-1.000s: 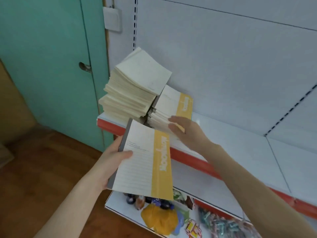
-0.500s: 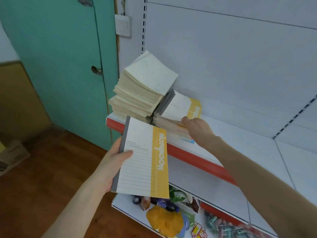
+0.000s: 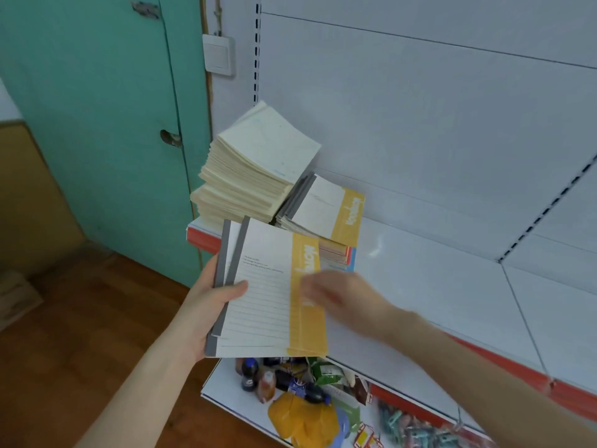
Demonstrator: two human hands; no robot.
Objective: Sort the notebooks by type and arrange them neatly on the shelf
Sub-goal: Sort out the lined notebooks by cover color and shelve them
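Observation:
My left hand grips two white notebooks with yellow bands and grey spines, fanned slightly, in front of the shelf edge. My right hand is motion-blurred at their yellow right edge, and its grip is unclear. On the white shelf a tall, leaning stack of cream notebooks stands at the left end. A lower stack of the same yellow-banded notebooks lies right beside it, with some coloured covers beneath.
The shelf has a red front strip and bare board to the right of the stacks. A lower shelf holds bottles, a yellow bag and small packets. A green door and wooden floor lie left.
My right hand drew back from the low stack on the shelf to the notebooks in my left hand. My left hand held one notebook before and now holds two.

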